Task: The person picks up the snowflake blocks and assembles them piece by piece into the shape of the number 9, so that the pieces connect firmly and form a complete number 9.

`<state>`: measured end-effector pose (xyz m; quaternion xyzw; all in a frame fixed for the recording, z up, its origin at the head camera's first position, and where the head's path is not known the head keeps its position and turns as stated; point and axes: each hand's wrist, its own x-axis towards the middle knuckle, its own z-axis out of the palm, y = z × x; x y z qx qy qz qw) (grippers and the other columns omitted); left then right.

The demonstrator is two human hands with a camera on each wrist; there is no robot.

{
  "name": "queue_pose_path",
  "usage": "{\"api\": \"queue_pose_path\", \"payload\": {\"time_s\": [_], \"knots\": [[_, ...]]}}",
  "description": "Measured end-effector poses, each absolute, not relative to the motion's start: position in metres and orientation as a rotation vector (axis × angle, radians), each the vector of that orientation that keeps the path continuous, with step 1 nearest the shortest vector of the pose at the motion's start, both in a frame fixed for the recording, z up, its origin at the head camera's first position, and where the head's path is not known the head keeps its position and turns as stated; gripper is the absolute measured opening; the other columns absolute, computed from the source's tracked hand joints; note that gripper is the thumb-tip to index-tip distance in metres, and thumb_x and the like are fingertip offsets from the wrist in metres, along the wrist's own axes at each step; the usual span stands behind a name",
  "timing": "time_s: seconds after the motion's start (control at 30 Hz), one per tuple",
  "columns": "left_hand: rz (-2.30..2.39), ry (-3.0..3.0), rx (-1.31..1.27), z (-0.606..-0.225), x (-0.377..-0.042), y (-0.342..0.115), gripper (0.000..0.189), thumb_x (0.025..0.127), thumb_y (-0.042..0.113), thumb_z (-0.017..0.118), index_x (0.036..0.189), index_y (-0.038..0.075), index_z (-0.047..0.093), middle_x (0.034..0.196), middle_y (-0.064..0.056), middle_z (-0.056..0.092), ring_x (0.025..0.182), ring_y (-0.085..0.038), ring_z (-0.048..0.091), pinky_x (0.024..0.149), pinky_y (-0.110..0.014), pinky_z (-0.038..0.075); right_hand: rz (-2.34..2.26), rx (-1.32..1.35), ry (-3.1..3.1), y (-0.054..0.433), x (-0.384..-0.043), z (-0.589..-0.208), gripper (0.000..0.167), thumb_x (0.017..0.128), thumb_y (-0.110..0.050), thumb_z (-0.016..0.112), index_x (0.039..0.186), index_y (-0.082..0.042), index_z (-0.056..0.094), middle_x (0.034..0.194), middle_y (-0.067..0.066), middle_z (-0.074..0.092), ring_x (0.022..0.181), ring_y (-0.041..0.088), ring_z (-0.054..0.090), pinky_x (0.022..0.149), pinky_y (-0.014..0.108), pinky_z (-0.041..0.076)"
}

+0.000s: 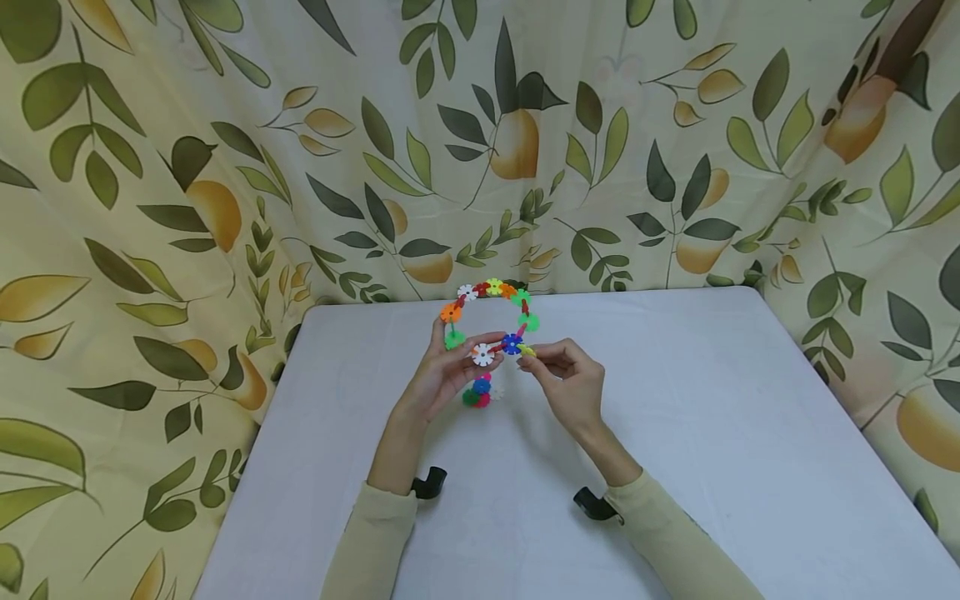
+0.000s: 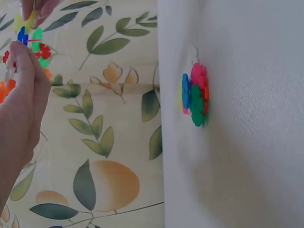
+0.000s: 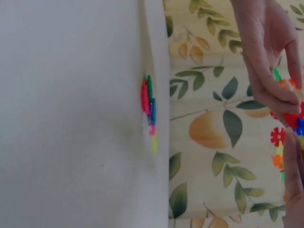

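Observation:
Above the far part of the table, both hands hold a ring of colourful plastic snowflake discs [image 1: 493, 287] linked edge to edge. My left hand [image 1: 438, 379] grips its near left side, fingers by a white disc [image 1: 482, 355] and a green one at the thumb side. Between finger and thumb, my right hand [image 1: 573, 387] pinches a yellow disc [image 1: 528, 351] beside a blue disc [image 1: 512, 343]. That blue disc also shows in the left wrist view, just past the left fingertips. The right fingers partly hide the yellow disc.
A small pile of loose discs [image 1: 482, 387], pink, blue, green and white among them, lies on the white-covered table [image 1: 712, 417] below the hands. Leaf-patterned curtains [image 1: 465, 150] stand behind the table and along its sides. Black wrist cameras [image 1: 430, 483] jut from both sleeves.

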<state>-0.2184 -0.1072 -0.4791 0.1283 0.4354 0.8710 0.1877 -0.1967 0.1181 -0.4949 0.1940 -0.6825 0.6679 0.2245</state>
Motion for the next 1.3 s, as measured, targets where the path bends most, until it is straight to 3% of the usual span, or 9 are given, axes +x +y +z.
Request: {"api": "queue_pose_path", "payload": {"time_s": [0.2,0.3,0.4,0.53,0.63,0.8,0.9,1.07,1.3], "knots": [[2.447,1.225,0.359,-0.478,-0.219,-0.106,0.09,0.108,0.009,0.051,0.159,0.044,-0.015,0.145,-0.029,0.057,0.124,-0.042,0.064,0.113,-0.062,0.038,2.051,0.476,-1.871,0.121,-0.197,-0.492,0.018,0.09,0.006,0.077,0.103,0.009,0.067,0.106,0.027,0.074,0.088,0.023,0.078,0.077,0.036,0.062],[2.418,1.28,0.383,-0.479,-0.22,-0.105,0.086,0.109,0.01,0.052,0.158,0.043,-0.012,0.144,-0.026,0.058,0.124,-0.042,0.063,0.11,-0.059,0.045,2.105,0.447,-1.865,0.122,-0.198,-0.49,0.019,0.09,0.004,0.078,0.103,0.01,0.066,0.106,0.026,0.074,0.087,0.023,0.078,0.078,0.037,0.062],[2.41,1.362,0.403,-0.479,-0.22,-0.104,0.079,0.108,0.008,0.052,0.158,0.038,0.0,0.143,-0.024,0.059,0.119,-0.035,0.066,0.1,-0.045,0.055,2.126,0.418,-1.863,0.122,-0.198,-0.488,0.02,0.09,0.003,0.079,0.102,0.01,0.066,0.104,0.022,0.076,0.086,0.022,0.079,0.078,0.037,0.062],[2.415,1.45,0.382,-0.479,-0.221,-0.103,0.072,0.105,0.001,0.055,0.155,0.036,0.017,0.145,-0.022,0.056,0.111,-0.026,0.069,0.09,-0.032,0.056,2.166,0.365,-1.854,0.123,-0.198,-0.487,0.021,0.089,0.002,0.08,0.102,0.01,0.066,0.101,0.018,0.077,0.084,0.023,0.079,0.078,0.037,0.063],[2.418,1.504,0.352,-0.479,-0.221,-0.105,0.066,0.104,0.002,0.058,0.152,0.032,0.024,0.149,-0.019,0.051,0.118,-0.029,0.067,0.1,-0.036,0.055,2.196,0.325,-1.854,0.124,-0.198,-0.486,0.022,0.089,0.001,0.081,0.102,0.011,0.065,0.1,0.016,0.078,0.084,0.023,0.079,0.078,0.037,0.063],[2.444,1.583,0.306,-0.479,-0.222,-0.112,0.041,0.106,0.01,0.058,0.14,0.017,0.036,0.154,-0.02,0.048,0.129,-0.038,0.061,0.116,-0.049,0.042,2.227,0.291,-1.86,0.127,-0.198,-0.485,0.025,0.089,0.0,0.081,0.102,0.012,0.064,0.099,0.02,0.077,0.082,0.023,0.079,0.079,0.037,0.062],[2.445,1.616,0.269,-0.48,-0.223,-0.116,0.03,0.107,0.013,0.057,0.133,0.013,0.041,0.151,-0.022,0.052,0.126,-0.035,0.063,0.116,-0.048,0.043,2.255,0.285,-1.856,0.129,-0.197,-0.482,0.026,0.089,0.0,0.081,0.103,0.013,0.063,0.1,0.022,0.076,0.082,0.023,0.078,0.079,0.037,0.062],[2.413,1.692,0.242,-0.479,-0.224,-0.121,0.028,0.107,0.02,0.059,0.128,0.009,0.045,0.142,-0.023,0.06,0.118,-0.03,0.068,0.109,-0.042,0.05,2.275,0.294,-1.876,0.131,-0.198,-0.481,0.026,0.09,-0.001,0.08,0.104,0.014,0.063,0.099,0.016,0.078,0.083,0.022,0.078,0.08,0.037,0.062],[2.317,1.851,0.187,-0.48,-0.225,-0.124,0.045,0.107,0.027,0.059,0.143,0.009,0.04,0.125,-0.015,0.07,0.115,-0.033,0.069,0.107,-0.048,0.051,2.326,0.3,-1.913,0.14,-0.201,-0.48,0.025,0.092,-0.001,0.078,0.104,0.014,0.062,0.097,0.008,0.079,0.081,0.02,0.078,0.08,0.037,0.063]]}}
